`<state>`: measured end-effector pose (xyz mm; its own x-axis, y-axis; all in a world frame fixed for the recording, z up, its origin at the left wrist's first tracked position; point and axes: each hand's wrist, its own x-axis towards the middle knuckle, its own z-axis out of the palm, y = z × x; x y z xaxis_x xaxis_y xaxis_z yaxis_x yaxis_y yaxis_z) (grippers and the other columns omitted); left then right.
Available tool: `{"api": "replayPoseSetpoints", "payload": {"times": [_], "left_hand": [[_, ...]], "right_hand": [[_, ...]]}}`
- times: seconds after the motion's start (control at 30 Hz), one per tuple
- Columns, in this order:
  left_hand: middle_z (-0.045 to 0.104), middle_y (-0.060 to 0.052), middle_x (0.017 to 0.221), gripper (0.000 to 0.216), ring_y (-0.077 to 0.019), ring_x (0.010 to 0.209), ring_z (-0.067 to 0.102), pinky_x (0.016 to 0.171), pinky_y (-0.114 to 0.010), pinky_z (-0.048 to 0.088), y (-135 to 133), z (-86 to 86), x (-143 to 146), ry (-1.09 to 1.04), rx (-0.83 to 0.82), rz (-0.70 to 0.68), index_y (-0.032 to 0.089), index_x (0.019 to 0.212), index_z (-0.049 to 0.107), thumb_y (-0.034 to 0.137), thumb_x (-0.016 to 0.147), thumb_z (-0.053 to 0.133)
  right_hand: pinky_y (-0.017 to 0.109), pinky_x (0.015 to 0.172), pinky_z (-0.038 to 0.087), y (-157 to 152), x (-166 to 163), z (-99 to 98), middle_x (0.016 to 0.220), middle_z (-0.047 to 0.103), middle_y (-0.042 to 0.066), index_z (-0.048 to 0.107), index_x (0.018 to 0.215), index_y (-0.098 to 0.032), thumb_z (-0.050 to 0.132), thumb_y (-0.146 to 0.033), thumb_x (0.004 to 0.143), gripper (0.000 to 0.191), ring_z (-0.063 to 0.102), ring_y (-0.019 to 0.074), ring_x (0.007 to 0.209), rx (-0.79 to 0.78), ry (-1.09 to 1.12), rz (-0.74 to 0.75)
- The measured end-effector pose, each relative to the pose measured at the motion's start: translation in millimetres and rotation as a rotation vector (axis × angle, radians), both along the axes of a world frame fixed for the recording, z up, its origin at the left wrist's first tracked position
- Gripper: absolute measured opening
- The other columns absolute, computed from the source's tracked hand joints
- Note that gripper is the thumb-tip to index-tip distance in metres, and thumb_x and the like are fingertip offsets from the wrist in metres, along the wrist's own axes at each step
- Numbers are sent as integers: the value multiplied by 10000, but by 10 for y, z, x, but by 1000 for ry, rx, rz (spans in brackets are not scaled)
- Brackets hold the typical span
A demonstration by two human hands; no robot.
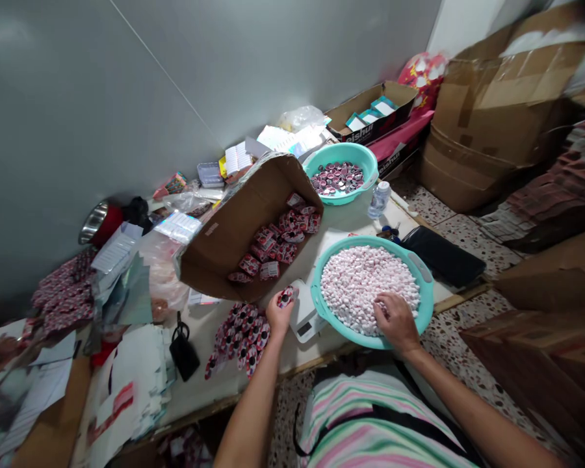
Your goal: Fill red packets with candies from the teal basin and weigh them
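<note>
Low in the centre of the frame, the left hand (279, 313) is pinching a small glossy red-and-white packet (287, 297) between fingertips and thumb, holding it just above a white scale (303, 315) lying on the pale bench (214, 370). The packet is looking crinkled and shiny, with a dark round spot on it. To the right, the right hand (396, 320) is resting palm down in a round teal plastic basin (422, 270), its fingers loosely curled into a heap of small pale pink and white pellets (361, 283); whether it is gripping any cannot be told.

Left of the left hand, a pile of packets (238, 335) is lying fanned out on the bench. Above it, a tilted brown cardboard box (234, 227) is holding more such packets. Toward the upper centre, a second teal basin (344, 156) is holding dark round discs (336, 177), with a clear plastic bottle (379, 199) standing just beside it. A black pouch (183, 354) is lying at lower left among loose papers.
</note>
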<state>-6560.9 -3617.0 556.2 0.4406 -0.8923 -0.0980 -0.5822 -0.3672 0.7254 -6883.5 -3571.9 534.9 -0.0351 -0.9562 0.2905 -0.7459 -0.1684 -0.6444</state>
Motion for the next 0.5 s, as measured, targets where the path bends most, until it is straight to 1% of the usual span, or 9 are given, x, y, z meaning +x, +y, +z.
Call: {"api": "replayPoseSetpoints", "payload": {"times": [0.13, 0.23, 0.4, 0.5], "left_hand": [[701, -84, 925, 382, -231, 863, 638, 842, -369, 483, -12, -151, 40, -37, 20, -20, 166, 954, 671, 238, 581, 719], [694, -89, 934, 375, -231, 855, 634, 829, -370, 483, -18, -215, 47, -53, 32, -38, 162, 963, 663, 208, 593, 698], [679, -81, 953, 373, -237, 904, 619, 864, -368, 466, -32, -215, 36, -75, 24, -100, 170, 962, 654, 165, 590, 679], [654, -91, 1033, 497, -248, 984, 593, 917, -384, 442, -2, -166, 54, -93, -4, -152, 176, 1069, 613, 230, 587, 724]], "right_hand": [[416, 880, 422, 1, 10, -5, 959, 597, 81, 552, 914, -210, 508, -233, 826, 101, 531, 238, 957, -5, -7, -10], [418, 878, 422, 3, 20, 2, 952, 595, 82, 553, 913, -212, 501, -232, 829, 101, 533, 240, 952, -7, -3, -17], [406, 867, 422, 5, 33, 24, 947, 592, 82, 540, 915, -208, 494, -231, 838, 93, 529, 237, 949, -6, 20, -22], [400, 866, 416, 7, 36, 34, 946, 590, 81, 537, 915, -207, 493, -232, 838, 92, 522, 234, 950, -14, 31, -23]]}}
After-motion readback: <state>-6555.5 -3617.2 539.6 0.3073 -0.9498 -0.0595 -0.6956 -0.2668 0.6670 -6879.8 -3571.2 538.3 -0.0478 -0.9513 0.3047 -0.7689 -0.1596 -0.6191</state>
